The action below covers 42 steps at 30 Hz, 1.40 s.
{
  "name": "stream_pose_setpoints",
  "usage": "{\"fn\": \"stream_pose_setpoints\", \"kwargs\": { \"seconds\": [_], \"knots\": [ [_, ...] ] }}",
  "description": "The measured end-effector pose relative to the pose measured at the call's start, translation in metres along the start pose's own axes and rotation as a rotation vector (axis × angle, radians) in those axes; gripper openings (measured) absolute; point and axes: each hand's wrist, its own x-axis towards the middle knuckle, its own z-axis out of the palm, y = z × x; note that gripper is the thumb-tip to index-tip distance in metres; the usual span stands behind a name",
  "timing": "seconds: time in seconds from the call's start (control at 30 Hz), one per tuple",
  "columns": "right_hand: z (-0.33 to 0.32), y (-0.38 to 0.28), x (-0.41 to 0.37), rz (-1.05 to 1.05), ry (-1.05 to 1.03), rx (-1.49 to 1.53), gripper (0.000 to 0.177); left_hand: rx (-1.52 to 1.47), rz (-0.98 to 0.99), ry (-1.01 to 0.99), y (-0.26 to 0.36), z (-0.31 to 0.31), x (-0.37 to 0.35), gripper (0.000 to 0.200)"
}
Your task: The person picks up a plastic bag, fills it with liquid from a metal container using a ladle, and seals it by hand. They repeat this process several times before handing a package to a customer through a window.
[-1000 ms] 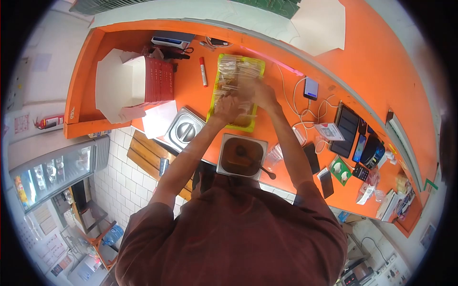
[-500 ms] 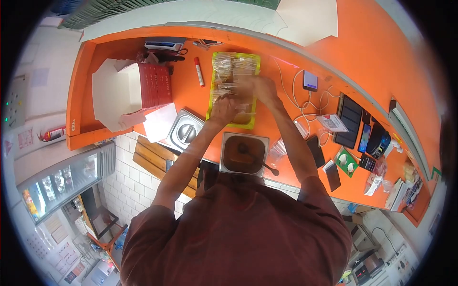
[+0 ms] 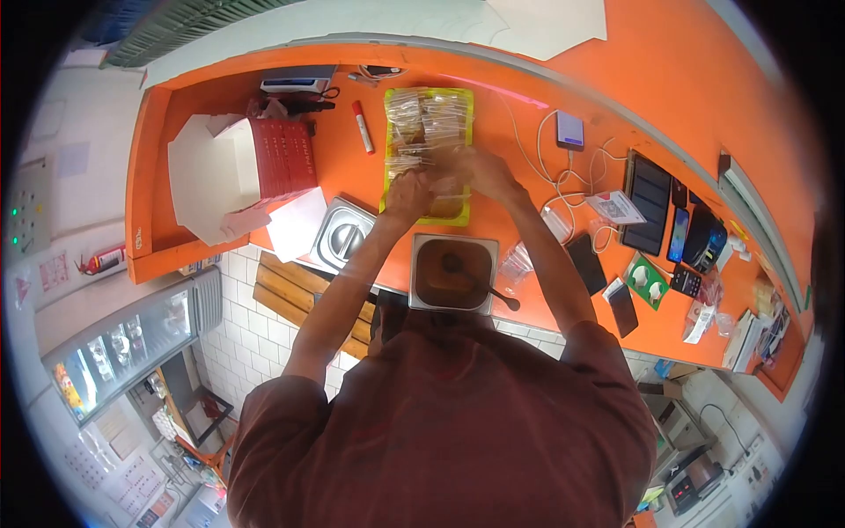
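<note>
One yellow tray (image 3: 466, 202), long axis front-to-back

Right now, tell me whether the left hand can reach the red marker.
Probably yes: the red marker lies uncovered beside the yellow tray, and nothing tall seems to stand between it and the left hand.

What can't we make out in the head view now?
All head view:
- Right hand: blur hides whether it grips anything.
- Left hand: its own back hides any grip.
- Yellow tray: hands cover part.
- QR card: print too small.
- White sheet: cut off by top edge.
</note>
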Motion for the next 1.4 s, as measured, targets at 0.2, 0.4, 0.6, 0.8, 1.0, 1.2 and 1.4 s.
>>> {"fn": "stream_pose_setpoints", "kwargs": {
  "seconds": [0.2,0.4,0.6,0.8,1.0,1.2,1.4],
  "knots": [
    [0.016,0.004,0.007,0.079,0.06,0.1,0.022,0.138,0.11,-0.056,-0.013,0.018,0.013,0.055],
    [0.015,0.014,0.001,0.136,0.091,0.398,0.028,0.081,0.221,0.071,0.0,-0.003,0.016,0.043],
    [-0.005,-0.003,-0.048,0.028,0.204,0.438,0.06,-0.074,0.229,0.187,-0.007,0.005,0.009,0.026],
    [-0.02,-0.061,-0.071,-0.035,0.189,0.246,0.051,-0.089,0.185,0.132,-0.003,-0.01,0.012,0.023],
    [0.016,-0.047,-0.055,-0.051,-0.07,-0.055,0.016,-0.032,0.106,0.02,0.003,-0.024,0.012,0.025],
    [0.036,-0.03,-0.037,0.143,0.302,0.354,0.007,-0.253,0.092,0.315,0.007,-0.045,-0.011,0.033],
    [0.036,-0.026,-0.042,0.315,0.283,0.528,0.016,-0.183,0.196,-0.031,0.011,-0.021,-0.03,0.023]
  ]
}}
